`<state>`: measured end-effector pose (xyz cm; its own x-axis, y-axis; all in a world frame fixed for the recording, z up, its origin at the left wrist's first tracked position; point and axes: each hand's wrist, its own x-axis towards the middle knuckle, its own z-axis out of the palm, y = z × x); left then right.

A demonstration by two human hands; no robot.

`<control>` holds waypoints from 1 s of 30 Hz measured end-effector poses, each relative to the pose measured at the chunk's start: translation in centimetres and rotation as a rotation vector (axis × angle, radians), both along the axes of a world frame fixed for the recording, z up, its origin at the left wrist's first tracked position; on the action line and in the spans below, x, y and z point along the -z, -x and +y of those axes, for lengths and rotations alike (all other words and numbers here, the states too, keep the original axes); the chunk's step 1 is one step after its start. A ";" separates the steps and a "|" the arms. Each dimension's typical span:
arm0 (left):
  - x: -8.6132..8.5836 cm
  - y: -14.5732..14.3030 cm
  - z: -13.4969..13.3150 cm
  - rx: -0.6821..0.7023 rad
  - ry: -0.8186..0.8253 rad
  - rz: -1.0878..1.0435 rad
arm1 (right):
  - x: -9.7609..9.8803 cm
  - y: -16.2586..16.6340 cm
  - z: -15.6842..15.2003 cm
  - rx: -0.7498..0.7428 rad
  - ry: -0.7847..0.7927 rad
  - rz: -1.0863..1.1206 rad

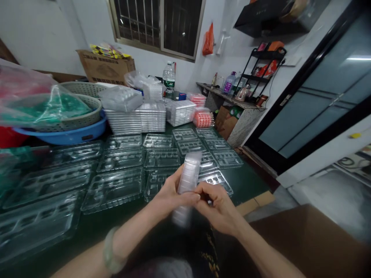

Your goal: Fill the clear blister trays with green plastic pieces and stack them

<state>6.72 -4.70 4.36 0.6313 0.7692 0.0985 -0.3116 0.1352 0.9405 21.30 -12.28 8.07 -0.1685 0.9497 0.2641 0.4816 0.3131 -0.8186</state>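
Note:
My left hand (176, 193) is wrapped round a narrow stack of clear plastic trays (189, 173), held on edge and blurred by motion. Against the near side of that stack, my right hand (216, 204) pinches with thumb and forefinger close to my left thumb; whatever lies between those fingertips is hidden. Beneath and beyond my hands, rows of single clear compartment trays (118, 187) lie flat on the dark green table (246, 185). One such tray (216, 179) sits just behind my right hand.
Tall stacks of clear trays (136, 117) stand at the table's back, beside red-and-white packs (203, 117). At left, a blue basin (72, 133) holds a basket with green bags. A cardboard box (106, 67) is behind. A brown surface (307, 239) lies at lower right.

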 end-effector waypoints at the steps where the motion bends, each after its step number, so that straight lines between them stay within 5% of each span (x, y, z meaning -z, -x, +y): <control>1: 0.0 0.2 0.3 -0.001 0.053 -0.028 | -0.2 -0.7 -0.4 0.023 0.009 0.031; 7: 0.0 2.5 3.3 -0.077 0.350 -0.166 | 1.5 -9.8 -3.4 0.366 -0.009 0.612; 14: -0.3 2.8 3.3 -0.045 0.322 -0.176 | 10.7 -19.2 -4.0 0.707 0.132 1.017; 18: -0.2 2.6 3.2 -0.019 0.318 -0.168 | 13.0 -20.3 -3.0 0.793 0.260 1.023; 25: 0.5 3.5 3.3 -0.070 0.329 -0.140 | 12.3 -20.3 -1.7 0.903 0.509 0.916; 30: 0.9 4.9 4.2 -0.185 0.303 -0.071 | 12.9 -19.4 -1.8 0.892 0.449 0.458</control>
<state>1.83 -0.51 3.51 0.4785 0.8708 -0.1128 -0.4201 0.3398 0.8414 40.71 -14.12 -4.83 0.6525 0.7066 -0.2737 0.0084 -0.3678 -0.9299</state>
